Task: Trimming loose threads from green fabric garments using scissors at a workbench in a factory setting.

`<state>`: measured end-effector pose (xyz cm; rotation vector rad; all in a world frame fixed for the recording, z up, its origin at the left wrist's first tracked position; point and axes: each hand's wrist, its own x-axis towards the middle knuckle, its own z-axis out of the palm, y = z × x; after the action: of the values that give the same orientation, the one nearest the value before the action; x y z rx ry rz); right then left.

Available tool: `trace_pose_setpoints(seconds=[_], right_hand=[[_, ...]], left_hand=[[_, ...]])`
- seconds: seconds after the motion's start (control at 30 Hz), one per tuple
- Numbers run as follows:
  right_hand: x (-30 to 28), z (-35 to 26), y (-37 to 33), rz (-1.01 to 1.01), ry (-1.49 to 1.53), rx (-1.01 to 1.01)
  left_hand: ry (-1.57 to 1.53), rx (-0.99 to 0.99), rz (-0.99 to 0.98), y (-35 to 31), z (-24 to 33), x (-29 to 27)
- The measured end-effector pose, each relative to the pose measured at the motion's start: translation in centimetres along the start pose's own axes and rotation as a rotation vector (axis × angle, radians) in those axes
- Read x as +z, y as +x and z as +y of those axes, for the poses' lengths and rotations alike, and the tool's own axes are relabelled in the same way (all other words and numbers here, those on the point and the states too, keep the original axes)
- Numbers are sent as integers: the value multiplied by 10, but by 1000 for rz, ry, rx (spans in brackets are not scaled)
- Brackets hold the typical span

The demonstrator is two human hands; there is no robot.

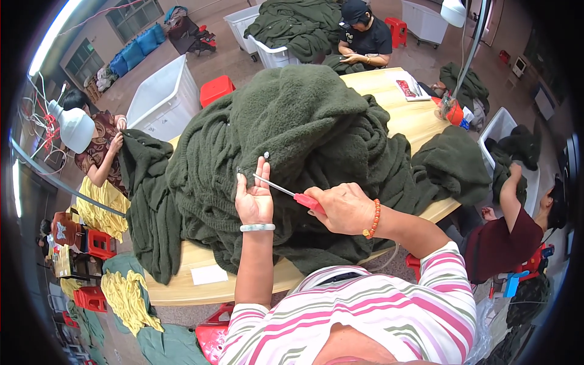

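Observation:
A big heap of dark green knitted fabric (304, 115) covers the table in front of me. My left hand (254, 198) lies palm up against the near side of this heap, thumb and fingers stretched out and apart. Just past its fingertips is a small shiny piece (266, 156) on the knit, too small to name. In my right hand (344, 208) is a tool with a red handle (309, 202) and a thin metal shaft (274, 187). The shaft points left, its tip close to my left fingers. Whether the tip touches the knit, I cannot tell.
The pale wooden table (426, 121) carries a white card (209, 275) near its front edge. At the left, a person (100, 146) handles green knit; others sit at the far side and right. White bins (163, 100) and a red stool (216, 90) stand beyond. A lamp (74, 129) hangs left.

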<state>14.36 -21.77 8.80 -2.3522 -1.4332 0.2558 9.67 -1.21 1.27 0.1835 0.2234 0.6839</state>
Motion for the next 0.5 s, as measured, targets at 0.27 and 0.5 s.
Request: trace_pose_setpoints(seconds=[0.27,0.5], right_hand=[[-2,1,10,-30,-23,-12],[-1,0,12,-21,-5,-7]], left_hand=[[46,30,10,1,4,5],[65,52,-9,2,3,5]])
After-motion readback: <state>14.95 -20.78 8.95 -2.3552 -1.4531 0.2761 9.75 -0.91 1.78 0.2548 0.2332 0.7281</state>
